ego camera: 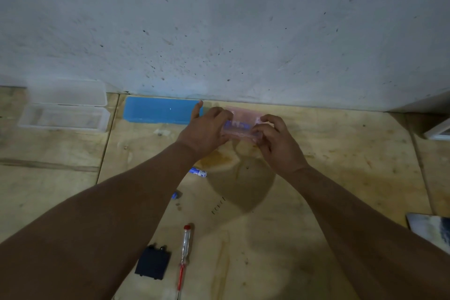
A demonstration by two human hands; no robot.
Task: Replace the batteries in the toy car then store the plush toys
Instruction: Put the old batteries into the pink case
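A translucent pink plastic case (239,126) with blue batteries inside sits near the wall on the plywood floor. My left hand (207,131) grips its left end and my right hand (275,141) grips its right end. Two loose blue batteries (199,172) (175,195) lie partly hidden by my left forearm. A black battery cover (153,263) rests at the bottom, with a red-handled screwdriver (183,251) just right of it. No toy car or plush toys are in view.
A blue plastic case (160,110) lies against the wall left of my hands. Further left stands an open clear plastic box (65,109). A white object (438,130) and a grey slab (431,229) sit at the right edge. A concrete wall (219,27) rises behind.
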